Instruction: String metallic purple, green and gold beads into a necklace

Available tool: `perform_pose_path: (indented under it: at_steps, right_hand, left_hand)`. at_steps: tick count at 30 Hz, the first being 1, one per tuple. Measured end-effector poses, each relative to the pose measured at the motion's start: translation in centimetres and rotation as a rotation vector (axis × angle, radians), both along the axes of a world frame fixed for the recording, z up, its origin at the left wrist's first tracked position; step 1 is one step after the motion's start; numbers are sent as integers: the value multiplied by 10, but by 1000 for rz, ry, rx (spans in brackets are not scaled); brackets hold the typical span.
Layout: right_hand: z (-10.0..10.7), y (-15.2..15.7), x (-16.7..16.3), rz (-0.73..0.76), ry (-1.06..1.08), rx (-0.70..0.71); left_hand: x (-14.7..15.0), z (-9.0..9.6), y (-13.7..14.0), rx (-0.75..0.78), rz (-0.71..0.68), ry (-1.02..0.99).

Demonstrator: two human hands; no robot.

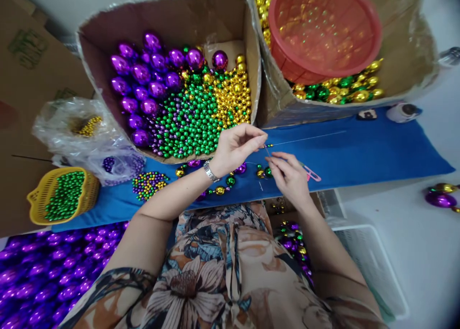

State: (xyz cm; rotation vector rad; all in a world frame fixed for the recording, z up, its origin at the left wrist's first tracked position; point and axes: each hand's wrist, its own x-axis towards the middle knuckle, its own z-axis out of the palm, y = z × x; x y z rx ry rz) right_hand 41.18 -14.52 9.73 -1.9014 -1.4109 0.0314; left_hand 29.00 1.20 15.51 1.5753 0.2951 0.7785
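Over the blue cloth, my left hand (pixel 240 146), with a metal watch on its wrist, pinches a thin beaded thread at thumb and fingertip. Small beads (pixel 270 146) sit beside these fingertips, and a pale thread (pixel 309 138) stretches off to the right. My right hand (pixel 290 176) is closed just below, its fingertips on a thin needle-like piece (pixel 268 151). A pink-handled tool (pixel 312 172) shows from behind the right hand; whether it is held or lies there, I cannot tell. Under my hands lies a strand of purple, green and gold beads (pixel 220 190).
A cardboard box (pixel 108 87) of sorted beads stands ahead, with another box (pixel 402 56) bearing a red basket (pixel 325 75) at its right. Left are a yellow basket (pixel 92 195) of green beads, loose small beads (pixel 149 185) and plastic bags (pixel 53 123). A bottle (pixel 400 113) stands far right.
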Motion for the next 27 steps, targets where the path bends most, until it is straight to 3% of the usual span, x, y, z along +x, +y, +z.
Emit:
perform_pose_path:
  at_steps: [4, 7, 11, 13, 17, 21, 27]
  right_hand:
    - [4, 1, 4, 103, 142, -108]
    - [-1, 1, 6, 95, 287, -136]
    - [-1, 0, 9, 36, 383, -61]
    - [7, 0, 10, 23, 489, 12]
    - [31, 4, 7, 37, 662, 153]
    - [45, 5, 10, -9, 715, 287]
    - [47, -1, 43, -183, 678, 460]
  left_hand:
    - [0, 5, -1, -15, 4, 34]
    - [2, 4, -1, -69, 16, 41]
    - [4, -19, -2, -94, -31, 80]
    - [8, -38, -5, 16, -172, 136]
    - [22, -73, -14, 401, -424, 247]
    - [33, -95, -19, 608, -426, 377]
    - [33, -111, -13, 649, -368, 457]
